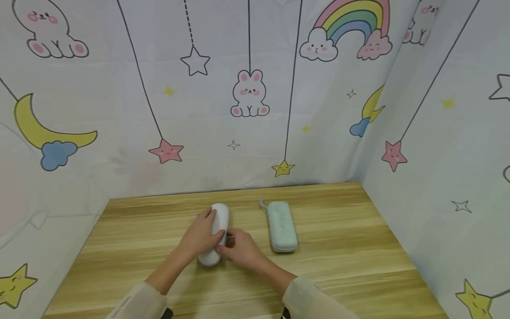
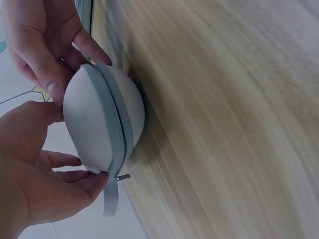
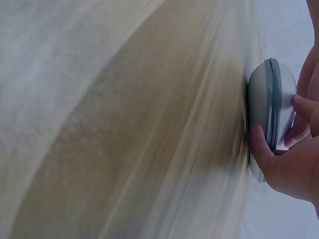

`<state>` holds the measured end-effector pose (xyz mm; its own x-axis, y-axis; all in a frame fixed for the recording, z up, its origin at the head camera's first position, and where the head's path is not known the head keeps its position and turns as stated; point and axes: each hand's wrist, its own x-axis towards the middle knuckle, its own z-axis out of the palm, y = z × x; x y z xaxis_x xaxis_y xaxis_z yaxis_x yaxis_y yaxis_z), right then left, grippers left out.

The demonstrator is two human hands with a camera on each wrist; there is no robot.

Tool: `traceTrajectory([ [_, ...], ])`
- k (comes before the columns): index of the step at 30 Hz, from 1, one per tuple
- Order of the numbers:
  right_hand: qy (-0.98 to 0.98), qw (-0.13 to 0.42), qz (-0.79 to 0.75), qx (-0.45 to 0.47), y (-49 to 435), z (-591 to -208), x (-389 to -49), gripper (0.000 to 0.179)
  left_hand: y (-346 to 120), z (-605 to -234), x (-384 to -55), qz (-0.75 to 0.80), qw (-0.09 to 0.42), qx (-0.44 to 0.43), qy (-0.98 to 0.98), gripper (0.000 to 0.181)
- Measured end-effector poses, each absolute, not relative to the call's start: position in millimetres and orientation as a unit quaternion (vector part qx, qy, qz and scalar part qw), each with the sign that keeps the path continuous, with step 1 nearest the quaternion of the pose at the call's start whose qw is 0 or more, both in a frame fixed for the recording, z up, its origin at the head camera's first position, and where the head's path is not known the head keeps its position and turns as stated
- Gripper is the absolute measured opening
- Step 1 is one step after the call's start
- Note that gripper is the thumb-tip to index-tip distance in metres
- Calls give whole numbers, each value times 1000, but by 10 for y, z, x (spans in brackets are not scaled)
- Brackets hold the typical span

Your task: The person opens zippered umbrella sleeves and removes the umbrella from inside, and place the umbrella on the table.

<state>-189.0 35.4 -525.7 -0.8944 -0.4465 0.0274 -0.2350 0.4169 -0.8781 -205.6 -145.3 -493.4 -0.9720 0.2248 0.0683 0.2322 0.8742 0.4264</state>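
Observation:
A white oblong zip case stands on the wooden table in the head view, its long side pointing away from me. My left hand holds it from the left and above, thumb and fingers spread over the shell. At the near right side, my right hand grips the case with curled fingers. The left wrist view shows a grey zip band around the case's edge, with a metal zip pull and a grey strap at one end. In the right wrist view, thumb and fingers span the band.
To the right of the hands lies a mint green zip case with a grey strap at its far left corner. Printed white cloth closes off the table at the back and on both sides.

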Motion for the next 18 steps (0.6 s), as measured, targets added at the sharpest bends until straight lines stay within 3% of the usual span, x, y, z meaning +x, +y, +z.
traceTrajectory([
  [18,828,119,-505,-215,397,-5281,-1894,63,-1401,-4946,-2044,-209,26,-91,-973,75],
])
